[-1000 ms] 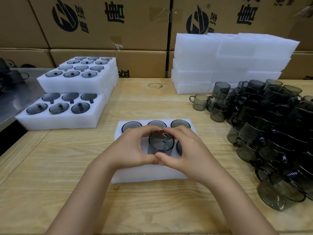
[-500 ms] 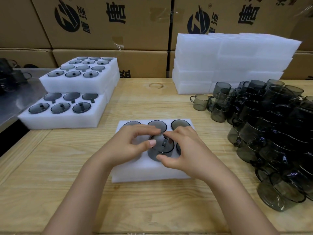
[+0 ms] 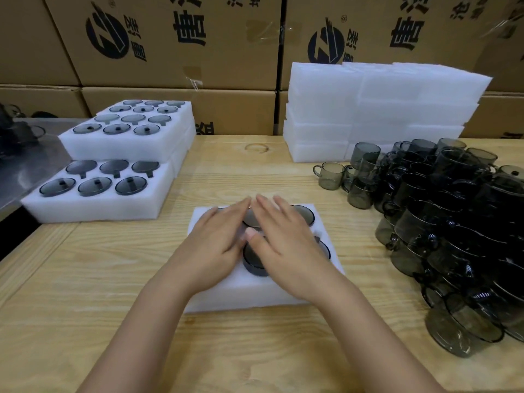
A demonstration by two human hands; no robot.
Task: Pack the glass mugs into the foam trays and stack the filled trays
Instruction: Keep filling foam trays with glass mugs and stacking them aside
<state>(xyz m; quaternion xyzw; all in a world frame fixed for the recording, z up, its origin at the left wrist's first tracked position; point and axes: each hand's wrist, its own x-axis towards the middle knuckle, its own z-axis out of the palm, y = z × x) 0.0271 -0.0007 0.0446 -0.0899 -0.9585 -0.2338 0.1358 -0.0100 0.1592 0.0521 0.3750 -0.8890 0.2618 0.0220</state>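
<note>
A white foam tray (image 3: pixel 249 293) lies in front of me on the wooden table, with dark glass mugs sunk in its holes. My left hand (image 3: pixel 218 245) and my right hand (image 3: pixel 286 239) lie flat on top of it, fingers straight, pressing on the mugs. One mug (image 3: pixel 253 263) in the near middle hole shows between my hands and stands a little above the foam. The far right mug (image 3: pixel 304 214) sits level with the foam. A heap of loose smoky glass mugs (image 3: pixel 453 228) lies at the right.
Filled foam trays (image 3: pixel 93 202) are stacked at the left, the taller stack (image 3: pixel 127 143) behind. A pile of white foam blocks (image 3: pixel 377 109) stands at the back right. Cardboard boxes (image 3: pixel 175 46) wall off the rear. A metal surface (image 3: pixel 31 154) adjoins the table's left edge.
My hands let go of the mug they were seating in the near middle hole. Their fingers straightened and now lie flat over the tray's mugs.
</note>
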